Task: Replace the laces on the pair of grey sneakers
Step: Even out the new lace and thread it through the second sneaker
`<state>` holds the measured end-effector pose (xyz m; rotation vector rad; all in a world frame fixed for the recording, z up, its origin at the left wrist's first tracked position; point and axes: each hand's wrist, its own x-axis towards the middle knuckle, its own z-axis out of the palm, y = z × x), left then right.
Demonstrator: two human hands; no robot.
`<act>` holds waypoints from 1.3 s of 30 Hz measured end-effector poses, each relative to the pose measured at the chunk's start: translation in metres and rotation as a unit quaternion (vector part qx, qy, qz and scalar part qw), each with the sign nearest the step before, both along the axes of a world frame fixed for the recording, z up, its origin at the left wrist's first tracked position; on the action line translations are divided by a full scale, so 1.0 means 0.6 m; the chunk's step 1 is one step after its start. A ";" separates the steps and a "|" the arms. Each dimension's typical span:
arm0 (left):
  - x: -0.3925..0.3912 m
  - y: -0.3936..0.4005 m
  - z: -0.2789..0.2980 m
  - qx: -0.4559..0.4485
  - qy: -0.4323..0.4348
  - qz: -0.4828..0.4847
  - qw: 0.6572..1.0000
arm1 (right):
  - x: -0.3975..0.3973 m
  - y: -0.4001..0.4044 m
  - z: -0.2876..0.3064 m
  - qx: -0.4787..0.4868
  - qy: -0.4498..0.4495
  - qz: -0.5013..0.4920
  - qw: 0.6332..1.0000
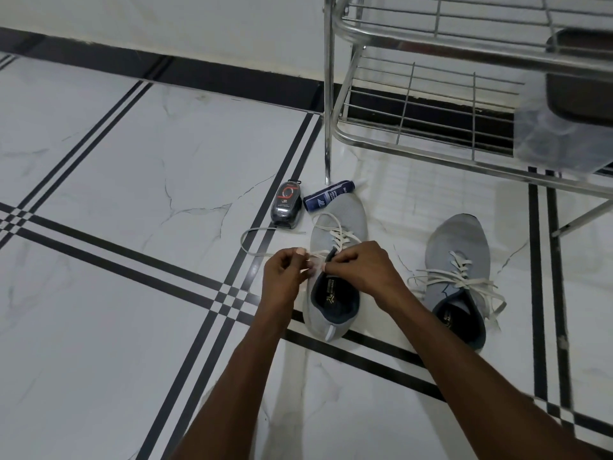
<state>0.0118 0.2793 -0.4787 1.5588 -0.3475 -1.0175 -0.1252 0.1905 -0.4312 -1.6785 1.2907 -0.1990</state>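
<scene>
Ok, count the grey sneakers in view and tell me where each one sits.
2. One sneaker is on the floor under both hands; the other sneaker is to its right, near the rack. None appear hidden.

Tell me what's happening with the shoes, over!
Left hand and right hand both pinching the white lace at the near sneaker. Other sneaker waits, laced. Two small packs beside the toe, not blocking.

A home interior, by the look of it: a glossy white marble-patterned tile floor (116,167) crossed by black inlay lines meets a pale wall (199,24) with a black skirting band at the far side. A chromed wire shoe rack (431,38) stands far right, two grey sneakers (338,260) on the floor nearby.
</scene>
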 end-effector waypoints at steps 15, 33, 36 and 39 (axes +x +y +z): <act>0.015 0.003 -0.030 0.008 -0.455 -0.143 0.879 | -0.003 0.000 -0.006 0.015 -0.016 -0.014 1.000; 0.075 0.049 -0.011 0.100 -0.338 -0.186 0.917 | -0.007 -0.004 -0.002 0.017 -0.021 -0.033 0.999; 0.069 0.049 -0.020 0.183 -0.411 -0.233 0.862 | -0.009 -0.007 -0.008 0.006 -0.015 -0.037 0.999; 0.063 0.040 -0.027 0.152 -0.446 -0.206 0.858 | -0.007 -0.008 -0.009 0.000 -0.021 -0.025 0.999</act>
